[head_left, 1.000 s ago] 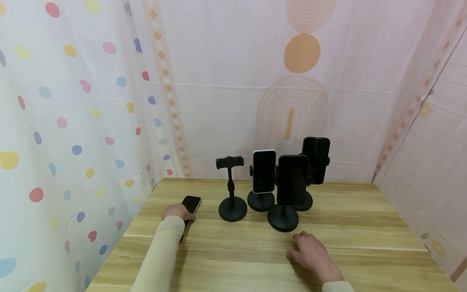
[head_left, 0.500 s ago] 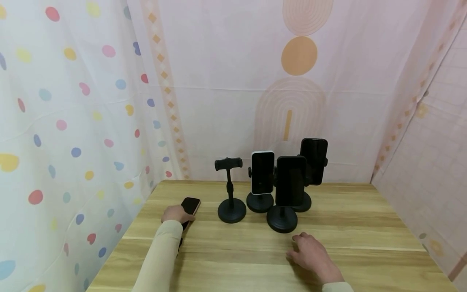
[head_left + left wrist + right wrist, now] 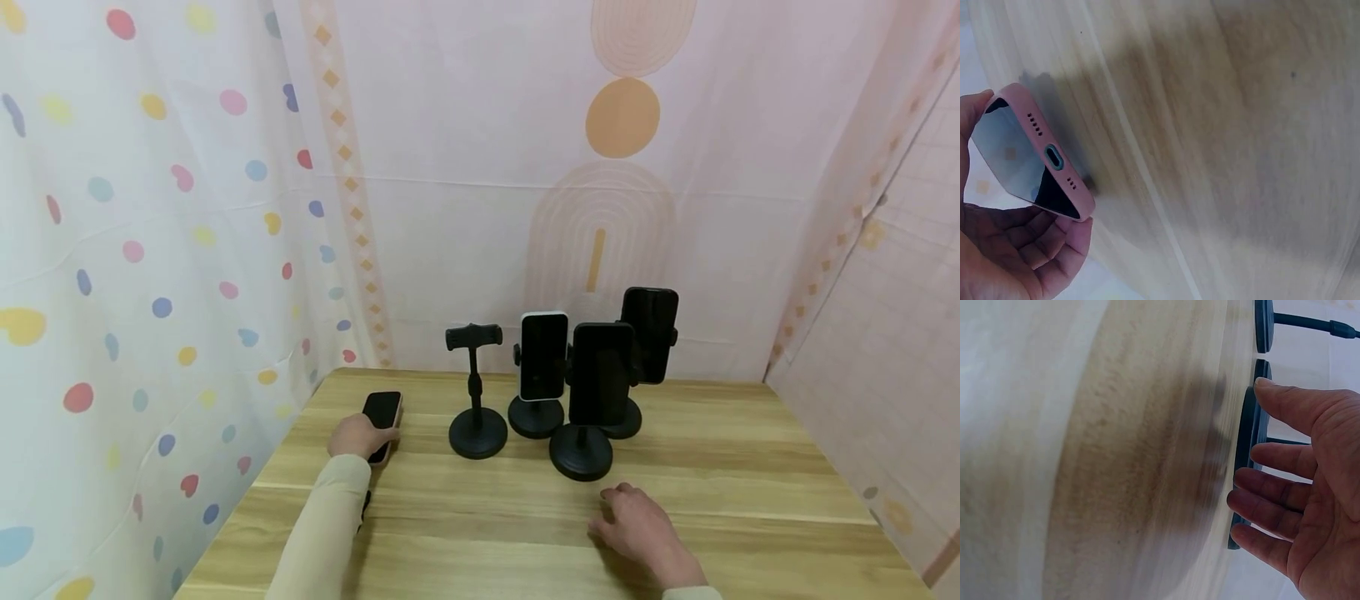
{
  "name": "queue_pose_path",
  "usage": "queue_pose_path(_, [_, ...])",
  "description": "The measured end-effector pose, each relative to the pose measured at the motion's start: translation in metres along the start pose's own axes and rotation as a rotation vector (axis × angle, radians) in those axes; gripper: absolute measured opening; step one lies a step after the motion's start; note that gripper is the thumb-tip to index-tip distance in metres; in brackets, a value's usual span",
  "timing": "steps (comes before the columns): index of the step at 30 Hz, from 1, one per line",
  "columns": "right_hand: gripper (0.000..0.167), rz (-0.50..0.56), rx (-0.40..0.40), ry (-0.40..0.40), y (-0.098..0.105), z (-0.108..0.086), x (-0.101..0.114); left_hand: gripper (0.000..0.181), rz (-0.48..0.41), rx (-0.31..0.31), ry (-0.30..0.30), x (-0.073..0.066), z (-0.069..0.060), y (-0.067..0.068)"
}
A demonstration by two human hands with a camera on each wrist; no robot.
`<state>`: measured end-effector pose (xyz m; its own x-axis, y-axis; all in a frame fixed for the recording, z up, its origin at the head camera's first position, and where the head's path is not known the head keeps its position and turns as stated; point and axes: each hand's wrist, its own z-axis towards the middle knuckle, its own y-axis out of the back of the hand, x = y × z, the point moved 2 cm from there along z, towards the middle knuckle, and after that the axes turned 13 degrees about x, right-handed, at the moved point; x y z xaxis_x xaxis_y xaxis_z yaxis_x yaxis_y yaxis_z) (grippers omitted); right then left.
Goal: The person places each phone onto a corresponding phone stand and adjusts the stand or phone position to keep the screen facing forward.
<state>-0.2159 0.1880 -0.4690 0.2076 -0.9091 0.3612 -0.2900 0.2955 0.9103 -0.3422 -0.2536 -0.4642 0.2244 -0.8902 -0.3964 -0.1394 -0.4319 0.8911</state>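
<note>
My left hand (image 3: 362, 437) grips a phone (image 3: 383, 410) with a dark screen at the left of the table. In the left wrist view the phone's pink case (image 3: 1047, 153) shows its bottom edge with the charging port, held between thumb and fingers by its sides. Whether it touches the table I cannot tell. To the right of it stands a black phone stand (image 3: 477, 432) with a bare clamp. My right hand (image 3: 640, 531) hovers low or rests at the front right, fingers loosely bent and holding nothing. In the right wrist view, stand bases (image 3: 1244, 434) appear behind its fingers.
Three stands hold upright phones: a white-edged one (image 3: 543, 356), a large black one (image 3: 601, 375) in front, and another black one (image 3: 649, 335) at the back right. A small dark object (image 3: 365, 507) lies partly hidden by the left sleeve. Curtains hang behind the wooden table (image 3: 480, 525).
The phone in my left hand has turned from a slant to nearly straight and shifted slightly back and left. My right hand has stayed almost in place. The view has shifted slightly.
</note>
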Motion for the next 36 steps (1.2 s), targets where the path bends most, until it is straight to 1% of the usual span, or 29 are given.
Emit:
queue_pose_path(6, [0.043,0.0,-0.005,0.006,-0.001,-0.001,0.001,0.053,-0.007,-0.018,-0.009,-0.004,-0.006,0.003])
queue_pose_path(10, [0.044,0.001,-0.004,0.005,-0.001,0.0,0.002,0.053,-0.014,-0.038,-0.021,-0.004,-0.003,0.001])
queue_pose_path(14, [0.044,-0.005,-0.014,0.013,-0.002,0.0,0.003,0.051,-0.038,-0.077,-0.032,-0.007,0.001,0.0])
queue_pose_path(19, [0.043,-0.015,-0.031,0.026,-0.002,0.001,0.004,0.051,-0.086,-0.151,-0.062,-0.016,0.001,0.0])
queue_pose_path(24, [0.042,-0.026,-0.043,0.034,-0.002,0.001,0.006,0.058,-0.109,-0.209,-0.083,-0.028,-0.001,0.002])
queue_pose_path(27, [0.042,-0.03,-0.048,0.036,-0.001,0.002,0.006,0.061,-0.132,-0.23,-0.09,-0.035,-0.004,0.004])
queue_pose_path(33, [0.046,-0.044,-0.04,0.043,0.001,0.004,0.009,0.06,-0.184,-0.256,-0.098,-0.048,-0.007,0.01])
queue_pose_path(36, [0.047,-0.052,-0.044,0.052,0.003,0.004,0.011,0.062,-0.195,-0.286,-0.096,-0.054,-0.009,0.013])
